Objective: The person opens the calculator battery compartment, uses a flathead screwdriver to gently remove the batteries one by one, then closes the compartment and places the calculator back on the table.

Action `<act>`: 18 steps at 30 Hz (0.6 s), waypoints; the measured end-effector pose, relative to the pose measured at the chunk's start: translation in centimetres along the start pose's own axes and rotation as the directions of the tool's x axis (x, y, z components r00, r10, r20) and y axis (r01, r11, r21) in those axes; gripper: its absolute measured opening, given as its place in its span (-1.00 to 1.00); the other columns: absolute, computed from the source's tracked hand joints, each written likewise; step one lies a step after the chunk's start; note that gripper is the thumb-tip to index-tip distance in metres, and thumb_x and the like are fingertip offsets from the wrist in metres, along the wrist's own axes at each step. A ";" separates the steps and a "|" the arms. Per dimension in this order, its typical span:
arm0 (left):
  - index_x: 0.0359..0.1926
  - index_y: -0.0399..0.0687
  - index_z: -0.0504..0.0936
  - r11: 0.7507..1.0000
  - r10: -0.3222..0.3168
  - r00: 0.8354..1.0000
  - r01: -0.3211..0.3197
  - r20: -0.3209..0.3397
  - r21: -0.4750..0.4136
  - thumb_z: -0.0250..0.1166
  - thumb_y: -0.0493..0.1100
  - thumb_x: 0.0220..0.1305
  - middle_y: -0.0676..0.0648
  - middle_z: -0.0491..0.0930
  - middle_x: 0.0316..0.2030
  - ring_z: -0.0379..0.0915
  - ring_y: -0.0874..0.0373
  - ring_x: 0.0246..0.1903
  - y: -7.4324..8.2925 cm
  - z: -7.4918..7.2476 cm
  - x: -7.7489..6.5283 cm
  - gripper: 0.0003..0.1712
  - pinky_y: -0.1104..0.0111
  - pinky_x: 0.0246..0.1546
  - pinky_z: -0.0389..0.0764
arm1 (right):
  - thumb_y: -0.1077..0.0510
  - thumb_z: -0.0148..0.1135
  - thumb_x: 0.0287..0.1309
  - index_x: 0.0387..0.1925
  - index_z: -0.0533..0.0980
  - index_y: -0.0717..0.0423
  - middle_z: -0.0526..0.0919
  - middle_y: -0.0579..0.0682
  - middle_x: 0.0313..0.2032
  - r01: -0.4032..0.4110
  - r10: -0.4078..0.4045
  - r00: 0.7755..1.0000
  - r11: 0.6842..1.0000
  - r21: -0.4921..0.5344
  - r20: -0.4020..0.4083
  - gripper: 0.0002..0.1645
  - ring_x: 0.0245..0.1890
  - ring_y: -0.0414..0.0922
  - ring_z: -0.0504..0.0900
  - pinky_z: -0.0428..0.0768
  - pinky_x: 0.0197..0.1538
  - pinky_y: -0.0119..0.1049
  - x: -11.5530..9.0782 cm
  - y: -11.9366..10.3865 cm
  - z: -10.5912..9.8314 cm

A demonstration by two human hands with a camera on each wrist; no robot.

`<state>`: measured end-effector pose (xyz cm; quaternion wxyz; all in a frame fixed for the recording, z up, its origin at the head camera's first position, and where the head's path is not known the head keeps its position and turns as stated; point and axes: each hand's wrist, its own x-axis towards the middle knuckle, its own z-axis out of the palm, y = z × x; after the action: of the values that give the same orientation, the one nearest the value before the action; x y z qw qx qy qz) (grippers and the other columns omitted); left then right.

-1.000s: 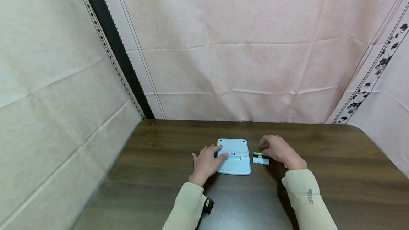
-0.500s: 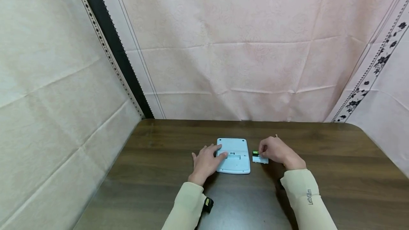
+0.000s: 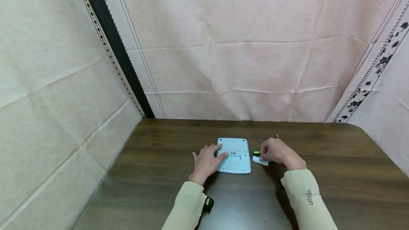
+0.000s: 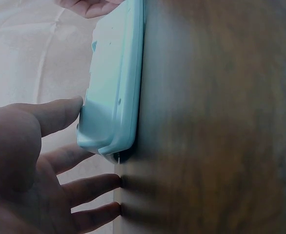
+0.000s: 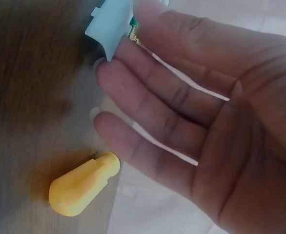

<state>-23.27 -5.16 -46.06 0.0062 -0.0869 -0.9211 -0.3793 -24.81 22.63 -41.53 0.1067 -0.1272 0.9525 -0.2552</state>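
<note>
1. Fingers [image 5: 121, 90] of the right hand [image 3: 278, 152] pinch a small light-blue piece [image 3: 260, 160] between thumb and forefinger; the others reach out loosely below it.
2. That piece sits slightly tilted, to the right of a flat light-blue device [image 3: 241, 144] and apart from it.
3. The device lies on the counter [image 3: 159, 173], its upward face showing a slot-like recess [image 3: 234, 157] near the middle.
4. The left hand [image 3: 206, 162] has its fingers spread, with the thumb resting on the device's face and the forefinger at its left edge.
5. Just beyond the piece is a small green-and-black item [image 3: 257, 153], partly hidden by the right hand; whether the two touch is unclear.
6. A yellow handle [image 5: 82, 187] lies on the counter near the right little finger.
7. Both arms wear pale sleeves [image 3: 188, 205]; a black band [image 3: 208, 205] shows at the left wrist.
8. Creased pale cloth [image 3: 223, 63] hangs behind the counter.
</note>
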 end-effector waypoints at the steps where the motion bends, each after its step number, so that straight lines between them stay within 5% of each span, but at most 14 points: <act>1: 0.41 -0.01 0.63 1.000 -0.001 1.000 0.001 0.000 0.001 0.29 0.17 0.52 -0.27 0.45 0.45 0.17 -0.35 0.51 0.0 0.0 0.0 -0.40 -0.54 0.39 -0.19 | 0.31 0.48 0.24 -0.48 0.64 0.08 0.60 -0.06 -0.44 -0.004 0.004 1.000 1.000 -0.002 -0.002 -0.78 -0.41 -0.07 0.52 0.56 -0.31 -0.16 0.0 0.0 0.0; 18: 0.42 0.00 0.62 1.000 -0.015 1.000 0.015 0.005 0.008 0.28 0.17 0.53 -0.25 0.45 0.46 0.15 -0.33 0.53 0.2 -0.1 0.0 -0.41 -0.52 0.41 -0.19 | 0.29 0.60 0.13 -0.21 0.64 0.20 0.62 0.05 -0.32 -0.108 0.110 0.990 0.994 -0.022 0.084 -0.74 -0.35 -0.02 0.57 0.64 -0.20 -0.09 0.5 -0.1 0.0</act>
<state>-23.26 -5.09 -45.91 0.0013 -0.0809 -0.9233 -0.3754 -25.21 22.39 -41.53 0.1599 -0.0867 0.9548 -0.2350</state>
